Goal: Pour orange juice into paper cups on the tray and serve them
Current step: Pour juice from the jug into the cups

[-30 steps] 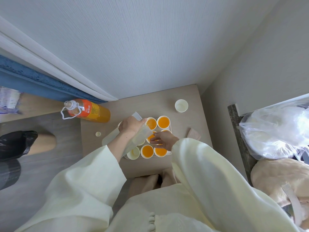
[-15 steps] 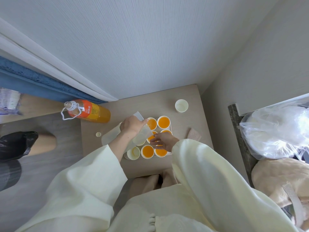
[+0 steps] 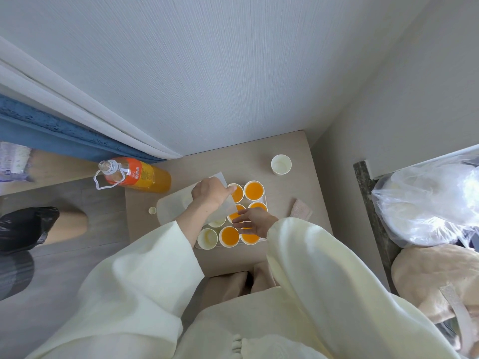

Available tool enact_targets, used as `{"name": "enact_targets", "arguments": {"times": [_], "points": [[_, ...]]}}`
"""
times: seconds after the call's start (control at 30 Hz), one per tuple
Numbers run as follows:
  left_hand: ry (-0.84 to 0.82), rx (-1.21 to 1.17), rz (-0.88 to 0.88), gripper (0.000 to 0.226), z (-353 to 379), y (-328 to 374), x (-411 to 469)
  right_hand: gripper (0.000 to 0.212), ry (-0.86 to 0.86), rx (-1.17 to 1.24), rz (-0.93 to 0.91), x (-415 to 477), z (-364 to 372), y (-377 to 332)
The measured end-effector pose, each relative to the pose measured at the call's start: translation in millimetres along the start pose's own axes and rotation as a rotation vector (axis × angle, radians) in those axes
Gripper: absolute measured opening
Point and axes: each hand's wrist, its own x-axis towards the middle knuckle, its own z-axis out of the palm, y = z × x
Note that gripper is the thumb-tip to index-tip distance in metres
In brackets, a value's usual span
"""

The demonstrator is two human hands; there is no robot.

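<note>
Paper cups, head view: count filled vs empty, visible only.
Cups with juice: 6
Empty cups: 3
Total: 9 visible. The left hand, gripping a plastic sleeve, and the right hand may hide more.

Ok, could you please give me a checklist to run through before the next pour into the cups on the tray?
1. Jug held firmly: ok, the left hand grips the translucent jug, tilted over the tray.
2. Cups steadied: ok, the right hand rests on the cups with straight fingers.
3. Empty cup ready: ok, the near-left cup holds no juice.
4. Juice left in the jug: cannot tell.
5. Bottle closed: not ok, the juice bottle is uncapped; its cap lies on the table.
6. All cups on the tray: not ok, the spare cup stands apart, empty.
</note>
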Motion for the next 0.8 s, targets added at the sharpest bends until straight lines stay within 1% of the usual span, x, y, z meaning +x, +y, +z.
{"name": "enact_targets", "arguments": {"times": [0.17,0.33,0.53,0.63,0.8], "points": [[-0.002,0.074,0.023,0.063,-2.2,5.3,0.7,0.038,-0.010,0.000,-0.003,2.1,-0.2,-0.2],[-0.006,0.072,0.029,0.062,-1.5,3.5,0.2,0.037,-0.001,-0.004,-0.002,3.7,-0.6,-0.1],[0.009,0.037,0.027,0.056,0.2,-0.4,-0.8,0.034,-0.004,-0.001,-0.004,3.5,-1.1,0.1],[-0.005,0.004,0.035,0.058,0.5,-4.9,-1.1,0.032,-0.010,-0.006,-0.004,2.6,-1.6,0.6],[-0.042,-0.096,-0.014,0.061,-0.3,-15.6,-2.3,0.024,0.009,-0.031,-0.008,2.5,-0.6,0.7]]}}
